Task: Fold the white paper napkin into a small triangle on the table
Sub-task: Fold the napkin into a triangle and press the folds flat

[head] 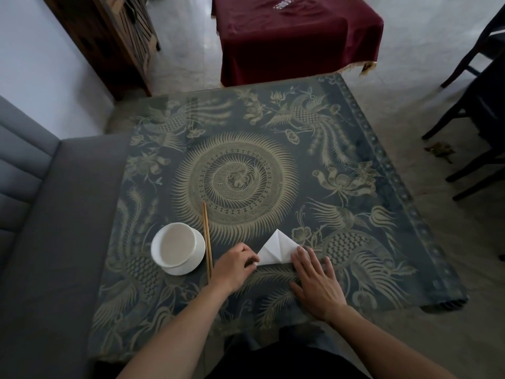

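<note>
Starting left: white ceramic bowl (177,247), wooden chopsticks (207,242) are passed over. Left hand (235,266) is curled, pinching the white paper napkin's (277,248) left corner. Napkin is lain between both hands, base left-right, apex away. Right hand (317,283) is laid flat, spread, pressing right corner.

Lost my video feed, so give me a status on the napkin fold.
Left hand pinching napkin's left corner, right hand flat on its right corner. Napkin already a triangle, flat on table. Cup and chopsticks left, clear.
</note>
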### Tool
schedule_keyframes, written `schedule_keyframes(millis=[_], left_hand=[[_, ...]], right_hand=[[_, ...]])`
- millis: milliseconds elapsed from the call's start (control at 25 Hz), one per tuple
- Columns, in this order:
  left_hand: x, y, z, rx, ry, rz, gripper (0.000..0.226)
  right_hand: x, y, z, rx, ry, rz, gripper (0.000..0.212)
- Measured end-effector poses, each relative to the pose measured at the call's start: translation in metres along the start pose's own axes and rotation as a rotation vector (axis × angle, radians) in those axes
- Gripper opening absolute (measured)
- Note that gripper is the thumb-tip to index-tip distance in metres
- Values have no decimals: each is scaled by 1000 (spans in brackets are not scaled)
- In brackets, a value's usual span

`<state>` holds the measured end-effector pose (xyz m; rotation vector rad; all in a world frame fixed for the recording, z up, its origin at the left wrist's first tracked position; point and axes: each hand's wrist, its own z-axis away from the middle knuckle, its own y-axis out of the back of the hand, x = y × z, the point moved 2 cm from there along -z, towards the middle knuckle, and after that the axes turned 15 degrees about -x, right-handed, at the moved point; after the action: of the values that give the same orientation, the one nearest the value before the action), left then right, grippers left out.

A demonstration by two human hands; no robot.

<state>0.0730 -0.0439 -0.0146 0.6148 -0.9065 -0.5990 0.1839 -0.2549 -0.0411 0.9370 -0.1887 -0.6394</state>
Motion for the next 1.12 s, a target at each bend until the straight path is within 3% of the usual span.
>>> schedule_keyframes(millis=[280, 480, 680, 1120], left_hand=[[-6, -6, 7, -4, 5, -83, 22], [10, -10, 8, 115, -197, -337, 33], [33, -22, -14, -51, -202, -491, 68], [23, -50, -32, -213, -63, -506, 77]], right_hand=[[11, 2, -2, -15, -11, 45, 74], [5, 15, 5, 62, 76, 82, 73], [-11, 27, -10, 97, 138, 69, 72], [-7, 15, -37, 68, 158, 19, 72]])
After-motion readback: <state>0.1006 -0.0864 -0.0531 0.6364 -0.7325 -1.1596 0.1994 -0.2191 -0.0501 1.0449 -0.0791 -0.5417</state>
